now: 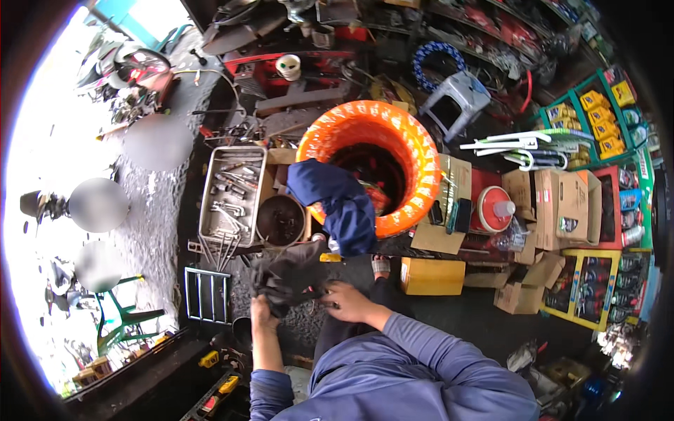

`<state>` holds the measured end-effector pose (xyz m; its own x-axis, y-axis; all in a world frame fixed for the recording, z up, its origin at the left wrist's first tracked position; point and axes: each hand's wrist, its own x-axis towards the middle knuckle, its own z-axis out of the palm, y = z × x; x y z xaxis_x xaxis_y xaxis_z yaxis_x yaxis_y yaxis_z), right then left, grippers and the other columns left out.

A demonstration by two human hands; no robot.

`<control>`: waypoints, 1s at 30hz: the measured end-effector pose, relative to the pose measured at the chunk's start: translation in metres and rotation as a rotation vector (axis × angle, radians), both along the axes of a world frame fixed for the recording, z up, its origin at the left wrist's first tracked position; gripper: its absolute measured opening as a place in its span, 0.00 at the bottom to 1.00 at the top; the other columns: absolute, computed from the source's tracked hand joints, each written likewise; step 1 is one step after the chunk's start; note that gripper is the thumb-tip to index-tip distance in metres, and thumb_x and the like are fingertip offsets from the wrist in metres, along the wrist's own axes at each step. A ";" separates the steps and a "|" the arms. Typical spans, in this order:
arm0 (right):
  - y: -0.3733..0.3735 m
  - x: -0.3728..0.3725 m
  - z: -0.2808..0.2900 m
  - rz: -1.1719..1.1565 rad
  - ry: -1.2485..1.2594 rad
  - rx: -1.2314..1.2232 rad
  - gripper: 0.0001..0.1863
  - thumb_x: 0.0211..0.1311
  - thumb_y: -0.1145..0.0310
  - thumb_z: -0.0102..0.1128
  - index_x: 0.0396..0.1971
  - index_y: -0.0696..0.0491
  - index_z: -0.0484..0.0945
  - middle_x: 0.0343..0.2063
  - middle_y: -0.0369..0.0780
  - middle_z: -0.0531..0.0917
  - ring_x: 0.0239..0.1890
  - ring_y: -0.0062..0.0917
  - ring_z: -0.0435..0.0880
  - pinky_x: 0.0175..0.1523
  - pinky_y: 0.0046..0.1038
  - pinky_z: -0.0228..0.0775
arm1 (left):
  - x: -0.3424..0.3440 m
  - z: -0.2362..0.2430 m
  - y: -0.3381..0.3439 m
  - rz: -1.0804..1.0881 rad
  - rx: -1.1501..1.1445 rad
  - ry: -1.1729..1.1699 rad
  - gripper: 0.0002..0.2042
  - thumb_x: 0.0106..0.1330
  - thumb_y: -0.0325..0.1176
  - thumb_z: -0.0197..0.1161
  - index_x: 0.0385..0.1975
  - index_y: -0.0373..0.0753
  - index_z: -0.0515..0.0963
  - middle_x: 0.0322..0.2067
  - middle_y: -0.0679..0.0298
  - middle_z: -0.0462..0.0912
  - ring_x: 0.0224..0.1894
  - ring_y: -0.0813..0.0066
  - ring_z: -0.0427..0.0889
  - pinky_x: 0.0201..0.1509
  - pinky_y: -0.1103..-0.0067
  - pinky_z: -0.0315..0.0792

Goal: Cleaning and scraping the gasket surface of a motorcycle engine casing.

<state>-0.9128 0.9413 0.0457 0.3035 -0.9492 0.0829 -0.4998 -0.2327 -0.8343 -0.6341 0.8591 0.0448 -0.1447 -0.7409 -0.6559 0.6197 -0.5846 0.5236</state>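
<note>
A crumpled dark grey-brown cloth hangs between my two hands, above the floor. My left hand is closed on its lower left edge. At the cloth's right side my right hand has its fingers curled onto it; the fingertips are partly hidden. Just beyond lies a navy blue cloth, draped over the near rim of an orange tyre-shaped ring. To the left of that ring stands a metal tray of sockets and wrenches, beside a round dark pan.
A yellow box sits on the floor to the right, with open cardboard boxes beyond it. A grey plastic stool stands behind the ring. On the left are a metal rack and a green chair.
</note>
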 end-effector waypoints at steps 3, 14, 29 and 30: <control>0.059 -0.079 -0.052 -0.312 -0.265 0.360 0.19 0.57 0.62 0.69 0.46 0.55 0.85 0.55 0.47 0.83 0.45 0.39 0.87 0.49 0.33 0.80 | -0.034 0.032 -0.037 -0.119 0.092 -0.209 0.18 0.75 0.35 0.44 0.53 0.32 0.78 0.44 0.50 0.86 0.44 0.52 0.88 0.45 0.56 0.86; 0.112 -0.117 -0.029 -0.478 -0.916 0.854 0.34 0.71 0.51 0.61 0.70 0.53 0.65 0.61 0.43 0.77 0.58 0.29 0.81 0.52 0.30 0.80 | -0.220 0.086 0.076 -1.151 -0.494 -0.427 0.30 0.75 0.57 0.54 0.61 0.34 0.75 0.55 0.46 0.78 0.59 0.63 0.78 0.63 0.64 0.71; 0.348 -0.107 0.064 -1.226 -1.874 -0.672 0.19 0.77 0.61 0.46 0.59 0.55 0.74 0.52 0.42 0.82 0.52 0.28 0.82 0.64 0.35 0.71 | -0.465 0.188 0.355 -1.623 -0.991 0.622 0.20 0.76 0.44 0.53 0.51 0.31 0.76 0.49 0.55 0.79 0.57 0.65 0.76 0.62 0.70 0.68; 0.372 -0.125 0.073 -1.289 -1.836 -0.809 0.19 0.78 0.61 0.46 0.60 0.55 0.74 0.52 0.42 0.82 0.52 0.29 0.82 0.64 0.36 0.71 | -0.474 0.193 0.394 -1.587 -0.906 0.772 0.22 0.75 0.46 0.53 0.52 0.30 0.75 0.53 0.53 0.77 0.59 0.63 0.75 0.64 0.68 0.67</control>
<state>-1.0375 1.3130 0.1186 -0.9583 -0.1788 -0.2231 0.2499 -0.9028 -0.3500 -1.1083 1.2530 0.2378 -0.9121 0.2942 0.2854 0.1041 -0.5073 0.8555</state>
